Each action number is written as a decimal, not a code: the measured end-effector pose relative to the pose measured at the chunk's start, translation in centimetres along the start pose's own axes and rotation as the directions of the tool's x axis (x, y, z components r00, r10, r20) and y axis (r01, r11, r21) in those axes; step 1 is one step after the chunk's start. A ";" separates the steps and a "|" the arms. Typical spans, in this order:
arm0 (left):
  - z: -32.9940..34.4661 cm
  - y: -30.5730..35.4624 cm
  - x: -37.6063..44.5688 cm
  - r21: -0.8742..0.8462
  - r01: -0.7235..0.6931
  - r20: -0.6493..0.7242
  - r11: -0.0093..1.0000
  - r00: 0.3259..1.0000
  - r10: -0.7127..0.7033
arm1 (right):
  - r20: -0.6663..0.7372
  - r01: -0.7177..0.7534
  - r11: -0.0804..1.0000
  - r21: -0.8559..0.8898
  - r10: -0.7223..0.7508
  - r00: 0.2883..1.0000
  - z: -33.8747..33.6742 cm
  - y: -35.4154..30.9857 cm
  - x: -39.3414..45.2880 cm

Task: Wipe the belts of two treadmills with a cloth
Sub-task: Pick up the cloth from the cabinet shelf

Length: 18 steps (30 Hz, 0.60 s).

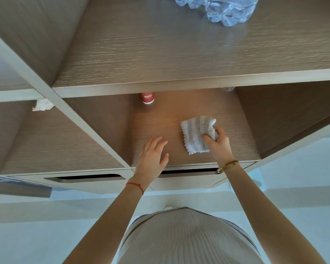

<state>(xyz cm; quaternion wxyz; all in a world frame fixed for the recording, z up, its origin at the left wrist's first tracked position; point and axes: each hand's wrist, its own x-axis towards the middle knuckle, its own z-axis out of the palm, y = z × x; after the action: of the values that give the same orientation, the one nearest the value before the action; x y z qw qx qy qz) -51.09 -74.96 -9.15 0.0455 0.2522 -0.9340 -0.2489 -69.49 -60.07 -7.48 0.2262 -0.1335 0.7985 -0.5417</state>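
A pale grey ribbed cloth lies in the middle cubby of a wooden shelf unit. My right hand grips the cloth's right edge, bunching it between thumb and fingers. To the left of the cloth, my left hand hovers over the cubby floor with its fingers relaxed and spread, holding nothing. No treadmill or belt is in view.
A red cup stands at the back of the same cubby. Clear crumpled plastic sits on the shelf above. A white rag lies in the left cubby. Two drawers with slot handles run below, above a pale floor.
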 end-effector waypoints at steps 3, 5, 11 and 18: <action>-0.9 0.8 -1.0 -0.019 -0.063 -0.024 0.998 0.998 0.062 | -0.005 -0.041 0.992 0.118 0.042 0.999 -1.0 0.3 -2.4; -1.3 1.1 -1.8 -0.007 -0.090 -0.044 0.996 0.995 0.090 | 0.009 -0.037 0.985 0.168 0.036 0.999 -1.6 0.6 -4.0; -2.0 2.2 -4.2 -0.037 -0.201 -0.064 0.979 0.978 0.199 | -0.028 -0.008 0.967 0.255 0.015 0.999 -2.9 1.6 -9.1; -2.1 3.3 -5.4 -0.097 -0.351 0.032 0.931 0.934 0.356 | -0.158 -0.014 0.977 0.213 0.048 0.986 -4.6 2.0 -15.3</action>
<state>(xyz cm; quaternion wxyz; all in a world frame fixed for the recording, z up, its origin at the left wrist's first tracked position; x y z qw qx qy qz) -47.44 -70.80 -5.48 0.0781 0.0716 -0.9529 -0.2843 -58.53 -48.61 -4.63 0.1817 -0.0516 0.7541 -0.6290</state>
